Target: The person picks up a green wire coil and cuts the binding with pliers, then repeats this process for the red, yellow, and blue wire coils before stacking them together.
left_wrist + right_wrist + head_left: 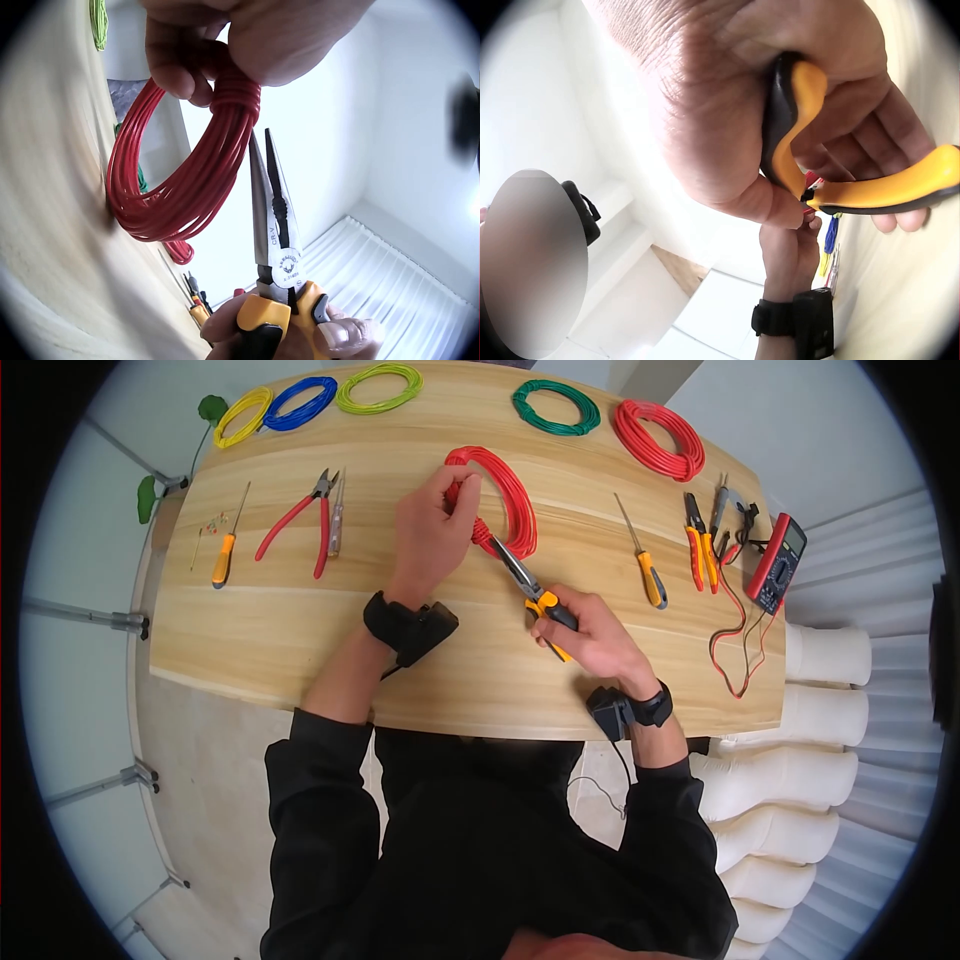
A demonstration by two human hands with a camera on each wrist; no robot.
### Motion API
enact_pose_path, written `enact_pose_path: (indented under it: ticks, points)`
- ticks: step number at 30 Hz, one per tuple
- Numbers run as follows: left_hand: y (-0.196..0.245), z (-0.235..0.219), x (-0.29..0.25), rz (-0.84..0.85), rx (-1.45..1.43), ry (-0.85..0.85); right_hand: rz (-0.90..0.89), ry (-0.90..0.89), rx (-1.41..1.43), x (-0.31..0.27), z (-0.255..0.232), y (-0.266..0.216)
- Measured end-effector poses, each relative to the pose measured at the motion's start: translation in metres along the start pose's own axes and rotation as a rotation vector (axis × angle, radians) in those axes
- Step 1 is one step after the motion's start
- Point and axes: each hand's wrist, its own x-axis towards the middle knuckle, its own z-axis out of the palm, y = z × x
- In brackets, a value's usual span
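Note:
My left hand point(436, 532) grips the wrapped end of a coil of red wire point(517, 510), its loops hanging below the fingers in the left wrist view. My right hand point(598, 637) holds needle-nose pliers point(527, 582) by their yellow and black handles point(885, 193). In the left wrist view the pliers' jaws stand slightly apart, tips close beside the wrapped part of the red coil point(176, 180); whether they touch it I cannot tell. The handles are spread in the right wrist view, with the thumb along one of them.
Yellow point(243, 417), blue point(300, 404), lime point(380, 388), green point(556, 408) and red point(660, 440) coils lie along the back edge. Diagonal cutters point(322, 525) and a screwdriver point(224, 559) lie left; another screwdriver point(651, 580), wire strippers point(697, 544) and a multimeter point(778, 564) lie right.

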Motion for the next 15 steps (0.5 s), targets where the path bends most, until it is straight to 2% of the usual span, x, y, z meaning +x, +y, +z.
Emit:
enact_pose_path:
  ticks: [6, 11, 15]
  points:
    - [0.010, -0.002, 0.000, 0.076, 0.079, 0.054, -0.032, 0.028, -0.014, -0.002, 0.004, -0.002]
    - [0.015, -0.003, -0.001, 0.107, 0.131, 0.046, -0.051, 0.106, -0.275, -0.005, 0.005, -0.017]
    - [0.010, -0.001, -0.001, 0.205, 0.161, 0.061, -0.086, 0.123, -0.296, -0.005, 0.006, -0.016]
